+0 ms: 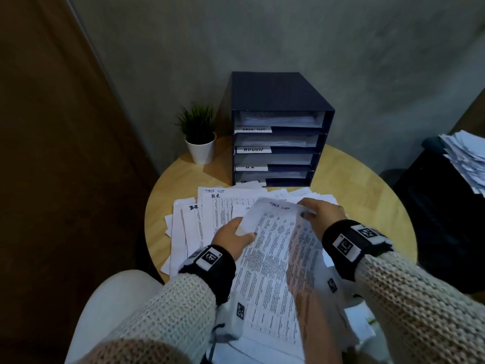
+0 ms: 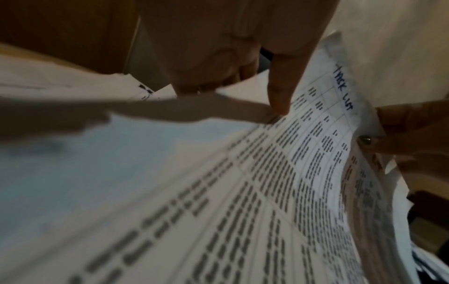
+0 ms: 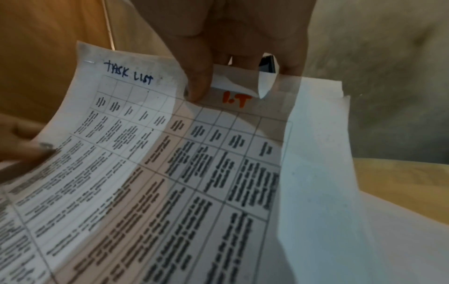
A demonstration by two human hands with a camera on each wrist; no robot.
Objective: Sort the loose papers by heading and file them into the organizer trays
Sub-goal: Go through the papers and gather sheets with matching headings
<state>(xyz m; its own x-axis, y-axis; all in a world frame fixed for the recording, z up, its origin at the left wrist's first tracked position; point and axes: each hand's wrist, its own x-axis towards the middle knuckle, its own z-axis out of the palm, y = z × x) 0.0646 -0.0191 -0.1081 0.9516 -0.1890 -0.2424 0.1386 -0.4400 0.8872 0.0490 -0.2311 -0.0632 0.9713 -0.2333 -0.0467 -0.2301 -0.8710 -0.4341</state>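
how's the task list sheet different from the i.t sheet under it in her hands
The TASK LIST sheet has its heading in blue ink; the I.T sheet has its heading in orange. The TASK LIST sheet lies on top and curls up at its left edge, where the left hand pinches it; the I.T sheet lies beneath, held at its top by the right hand. Both are white pages with the same kind of printed grid table.

organizer point(image 1: 278, 93) navy | papers point(image 1: 273, 258) white, black gridded text | pot point(image 1: 200, 151) seemingly white
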